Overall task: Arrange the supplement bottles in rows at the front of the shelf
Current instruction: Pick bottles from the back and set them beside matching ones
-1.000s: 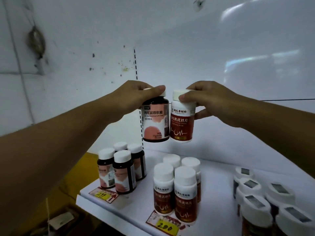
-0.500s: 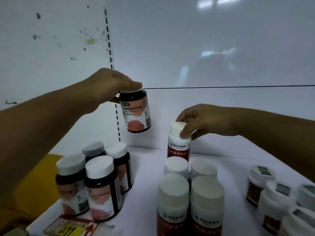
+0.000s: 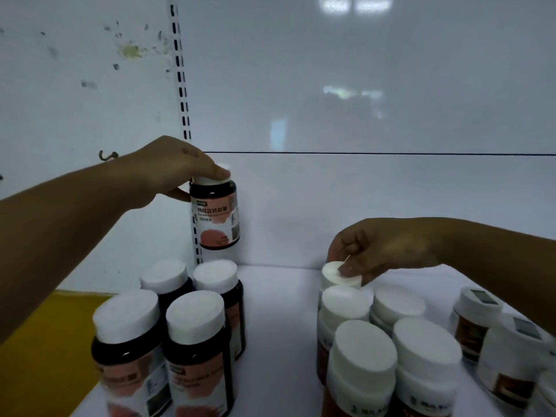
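My left hand [image 3: 173, 167] grips the white cap of a dark bottle with a pink label [image 3: 215, 215], held in the air behind a block of several dark bottles [image 3: 195, 335] at the shelf's front left. My right hand [image 3: 379, 248] pinches the cap of a white bottle [image 3: 332, 273] that stands behind a block of several white bottles with red labels [image 3: 391, 356]; its body is hidden by them.
The white shelf [image 3: 279, 326] has a bare strip between the two blocks. More white-capped bottles with square lid stickers [image 3: 478, 314] stand at the right. A slotted upright [image 3: 182, 94] runs down the back wall. Yellow surface [image 3: 45, 341] lies left of the shelf.
Both hands have dropped toward the shelf. The right hand's white bottle went from mid-air down behind the white block. The left hand's dark bottle came lower, nearer the dark block.
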`<state>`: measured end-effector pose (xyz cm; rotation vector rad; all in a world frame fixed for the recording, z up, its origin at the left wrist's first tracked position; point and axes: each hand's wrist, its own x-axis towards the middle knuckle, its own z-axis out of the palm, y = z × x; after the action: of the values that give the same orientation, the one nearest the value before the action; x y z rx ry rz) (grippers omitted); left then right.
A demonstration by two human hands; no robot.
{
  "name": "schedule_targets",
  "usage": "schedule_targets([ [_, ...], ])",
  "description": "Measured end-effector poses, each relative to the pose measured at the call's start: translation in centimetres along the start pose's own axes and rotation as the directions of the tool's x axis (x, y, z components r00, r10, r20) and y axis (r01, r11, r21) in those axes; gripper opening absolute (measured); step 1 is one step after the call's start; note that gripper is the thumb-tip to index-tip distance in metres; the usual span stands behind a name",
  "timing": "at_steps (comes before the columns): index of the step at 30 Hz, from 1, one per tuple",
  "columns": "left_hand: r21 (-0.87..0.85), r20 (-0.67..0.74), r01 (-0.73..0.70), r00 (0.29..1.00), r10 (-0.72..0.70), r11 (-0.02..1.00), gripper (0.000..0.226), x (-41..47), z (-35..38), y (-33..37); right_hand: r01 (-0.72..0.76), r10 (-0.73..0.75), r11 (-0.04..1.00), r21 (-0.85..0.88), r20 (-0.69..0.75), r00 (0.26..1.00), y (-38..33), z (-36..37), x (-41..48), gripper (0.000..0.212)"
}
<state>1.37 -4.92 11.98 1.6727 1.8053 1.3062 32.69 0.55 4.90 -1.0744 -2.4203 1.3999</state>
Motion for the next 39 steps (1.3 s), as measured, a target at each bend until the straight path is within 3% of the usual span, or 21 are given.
schedule_targets([
  [5,0.051,0.039,0.104,0.994,-0.106,0.993,0.028,0.0,-0.5,-3.3,0.032,-0.032,0.999,-0.03,0.015,0.999,0.5,-0.6,0.0,0.012],
  [11,0.165,0.217,0.185,0.951,-0.219,0.969,0.033,-0.7,-0.9,-6.7,-0.023,0.027,0.997,-0.077,0.055,0.998,1.1,-1.6,1.3,0.04],
  [18,0.288,0.349,0.181,0.895,-0.279,0.94,0.036,-1.0,0.4,-8.3,-0.044,0.049,0.996,-0.083,0.051,0.997,2.1,-2.2,2.1,0.039],
  [23,0.265,0.364,0.157,0.898,-0.249,0.952,0.043,-1.5,0.4,-8.7,-0.073,0.076,0.994,-0.086,0.027,0.997,1.9,-2.0,1.6,0.047],
  [27,0.099,0.327,0.187,0.921,-0.21,0.977,0.04,-2.0,0.8,-9.7,-0.089,0.087,0.992,-0.088,-0.018,0.996,1.5,-1.4,0.8,0.049],
  [31,0.044,0.296,0.168,0.939,-0.174,0.985,0.042,-2.1,0.5,-10.2,-0.109,0.101,0.989,-0.095,-0.081,0.992,0.3,-0.2,0.3,0.037],
  [39,0.091,0.337,0.046,0.939,-0.074,0.995,0.04,-1.1,0.1,-9.7,-0.187,0.157,0.968,-0.168,-0.181,0.971,-1.8,1.8,-1.0,0.017],
])
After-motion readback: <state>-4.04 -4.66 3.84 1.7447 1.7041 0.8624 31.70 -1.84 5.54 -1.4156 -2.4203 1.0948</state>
